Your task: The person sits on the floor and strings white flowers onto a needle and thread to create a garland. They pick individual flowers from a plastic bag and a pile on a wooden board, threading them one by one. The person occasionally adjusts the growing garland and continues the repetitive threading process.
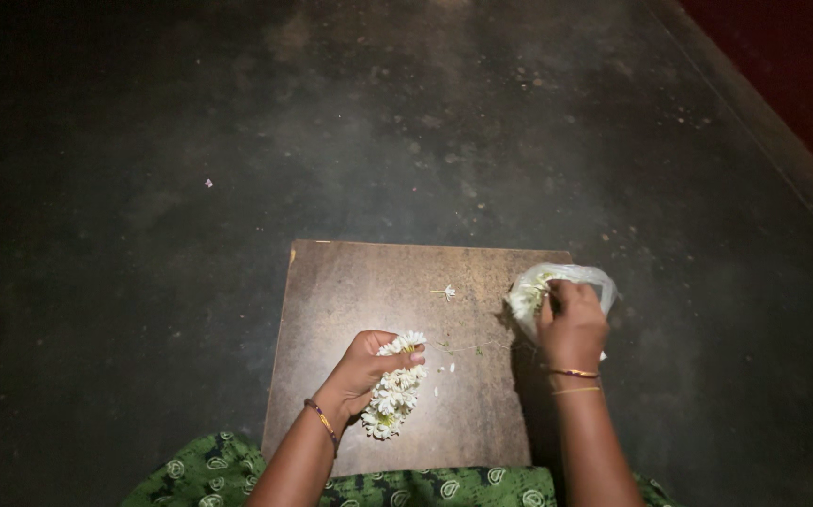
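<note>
Dark floor surrounds a board (pixel 369 282). Left hand (pixel 361 368) clasps the garland (pixel 393 390); right hand (pixel 571 324) pinches flowers in the bag (pixel 594 279). Stringing continues; next needs one bloom.

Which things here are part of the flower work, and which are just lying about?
In use:
left hand holding the white flower garland
right hand reaching into the clear bag of flowers
wooden board under both

Lying about:
single loose flower on the board
small pale scrap on the dark floor
</note>
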